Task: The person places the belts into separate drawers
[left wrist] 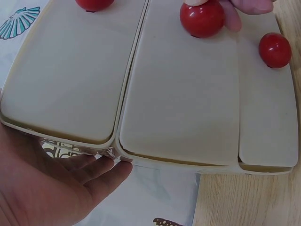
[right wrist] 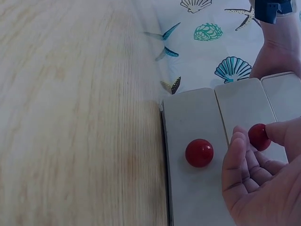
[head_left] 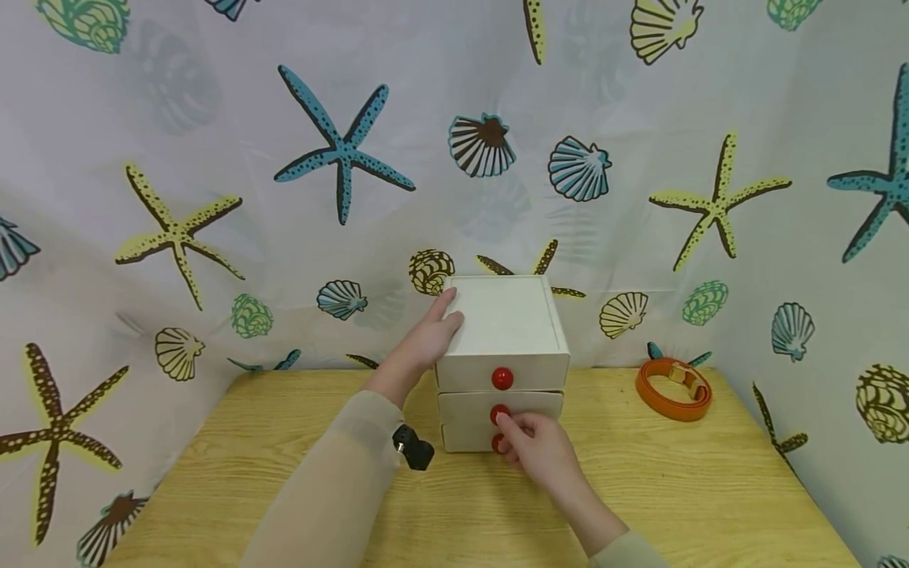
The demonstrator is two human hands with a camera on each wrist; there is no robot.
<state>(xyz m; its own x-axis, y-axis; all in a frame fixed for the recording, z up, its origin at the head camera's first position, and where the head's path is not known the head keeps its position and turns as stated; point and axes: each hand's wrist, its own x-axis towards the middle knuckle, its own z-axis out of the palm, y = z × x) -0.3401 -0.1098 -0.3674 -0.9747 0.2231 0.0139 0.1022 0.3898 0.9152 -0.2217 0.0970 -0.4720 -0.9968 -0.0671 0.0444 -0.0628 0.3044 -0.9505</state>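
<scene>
A small white drawer box (head_left: 504, 315) with three red round knobs stands on the table. My left hand (head_left: 435, 335) rests against its left side near the top edge. In the left wrist view, the fingers (left wrist: 101, 176) lie fairly straight along the box's side. My right hand (head_left: 543, 450) is at the front, where thumb and fingers pinch the middle red knob (right wrist: 257, 136). The top knob (head_left: 502, 379) is untouched. The bottom knob (right wrist: 199, 153) sits just below the right hand's fingers and is partly hidden in the head view. All the drawers look closed or nearly so.
A coiled orange belt (head_left: 673, 406) with a gold-coloured buckle lies to the right of the box on the wooden table (head_left: 639, 489). A white cloth (head_left: 426, 71) printed with shells and starfish hangs behind and at both sides.
</scene>
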